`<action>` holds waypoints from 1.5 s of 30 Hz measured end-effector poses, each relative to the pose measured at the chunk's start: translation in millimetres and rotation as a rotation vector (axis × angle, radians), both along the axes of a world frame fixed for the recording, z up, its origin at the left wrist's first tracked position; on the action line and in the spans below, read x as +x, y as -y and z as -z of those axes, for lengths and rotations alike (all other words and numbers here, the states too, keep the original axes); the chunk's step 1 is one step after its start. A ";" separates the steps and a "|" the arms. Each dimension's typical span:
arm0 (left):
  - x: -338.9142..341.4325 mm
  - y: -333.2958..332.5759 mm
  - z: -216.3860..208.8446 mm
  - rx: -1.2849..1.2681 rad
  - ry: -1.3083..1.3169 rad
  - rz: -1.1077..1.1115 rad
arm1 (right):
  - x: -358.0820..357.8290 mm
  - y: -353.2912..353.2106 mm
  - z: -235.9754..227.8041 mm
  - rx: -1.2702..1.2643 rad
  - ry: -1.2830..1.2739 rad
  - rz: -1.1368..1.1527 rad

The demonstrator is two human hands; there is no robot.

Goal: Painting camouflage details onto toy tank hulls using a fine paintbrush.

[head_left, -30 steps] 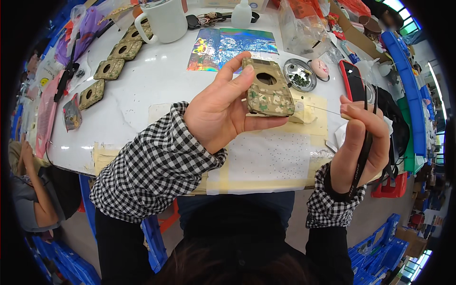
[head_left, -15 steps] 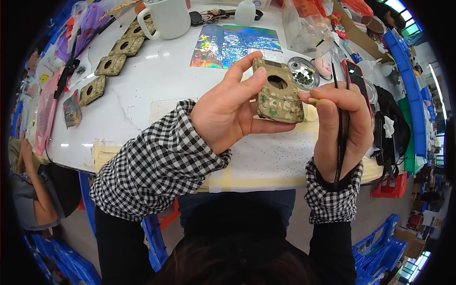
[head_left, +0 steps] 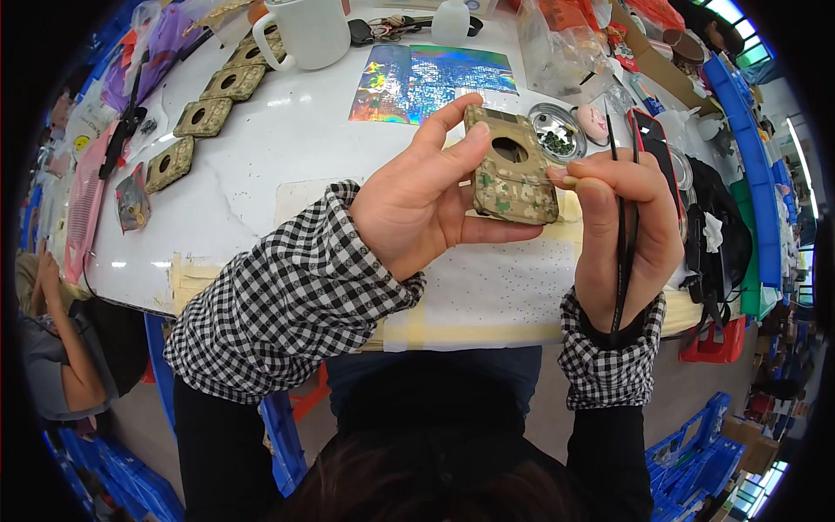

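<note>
My left hand (head_left: 413, 204) grips a camouflage-patterned housing (head_left: 515, 187) by its sides, thumb on the near face and fingers around the back. The housing is tilted up, with a round hole in its upper half and a dark rectangular slot at its top. At the housing's right edge, my right hand (head_left: 628, 226) pinches a thin, pale-tipped piece (head_left: 570, 181) between thumb and forefinger. Its exact kind is too small to tell. Black tweezers (head_left: 623, 261) lie lengthwise in the same hand, points upward. Behind the housing stands a round clear dish (head_left: 557, 132) of small dark green parts.
Several similar camouflage housings (head_left: 202, 118) form a row at the left, near a white mug (head_left: 311, 35). A shiny holographic sheet (head_left: 435, 83) lies at the back. At the right are a phone (head_left: 654, 143) and a black bag (head_left: 726, 217). Another person (head_left: 65, 348) sits at far left.
My right hand has shifted very slightly, and the pinched piece has changed its angle at the housing's edge. My left hand and the housing have barely moved.
</note>
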State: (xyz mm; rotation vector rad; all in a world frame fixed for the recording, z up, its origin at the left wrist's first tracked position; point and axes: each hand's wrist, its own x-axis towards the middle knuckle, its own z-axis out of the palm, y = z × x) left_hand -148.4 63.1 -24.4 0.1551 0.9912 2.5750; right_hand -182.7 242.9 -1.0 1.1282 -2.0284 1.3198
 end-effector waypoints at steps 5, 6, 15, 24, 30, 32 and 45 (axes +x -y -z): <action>1.0 -0.7 -0.7 -0.007 0.006 -0.020 | -0.8 -1.2 -1.3 0.030 -0.023 -0.003; 1.3 -0.9 -1.1 -0.010 0.013 -0.027 | 0.6 -1.0 -2.2 0.034 -0.009 0.002; -1.1 -0.4 -0.9 0.004 0.013 -0.064 | 4.5 -26.4 -1.0 0.007 0.013 0.325; -7.3 0.6 7.5 0.000 -0.032 -0.116 | -9.4 -28.2 20.5 0.350 -0.156 0.348; -7.3 0.6 7.2 -0.005 -0.032 -0.122 | 5.1 -41.1 10.7 0.339 0.064 0.305; -7.4 -0.1 7.3 -0.008 -0.032 -0.124 | 13.6 -53.3 11.7 0.230 0.201 0.231; -6.1 -2.3 9.5 -0.013 -0.015 -0.157 | 34.6 -87.9 48.1 -0.103 1.006 0.002</action>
